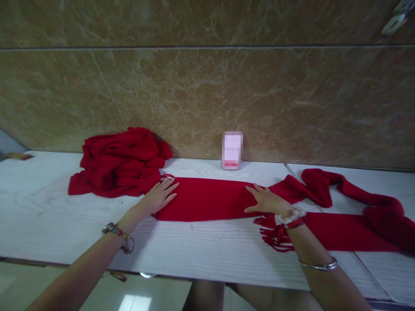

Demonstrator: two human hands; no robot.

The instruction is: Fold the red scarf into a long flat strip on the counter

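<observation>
A long red scarf (207, 199) lies across the white surface, its middle stretch flat and smooth. On its left end, near some fringe, my left hand (159, 198) rests with the fingers spread. Farther right, my right hand (266, 201) presses on the same scarf, fingers apart. Beyond that hand the cloth twists and loops toward the right edge. A second fringed red end (337, 231) runs under my right wrist; whether it belongs to the same scarf I cannot tell for sure. Left of my left hand sits a crumpled heap of red cloth (119, 164).
A phone (231, 150) with a blurred screen leans upright against the brown marbled wall (201, 99). The white wood-grain tabletop (201, 250) ends in a front edge just before my legs. A white plug or socket (394, 23) shows on the wall at upper right.
</observation>
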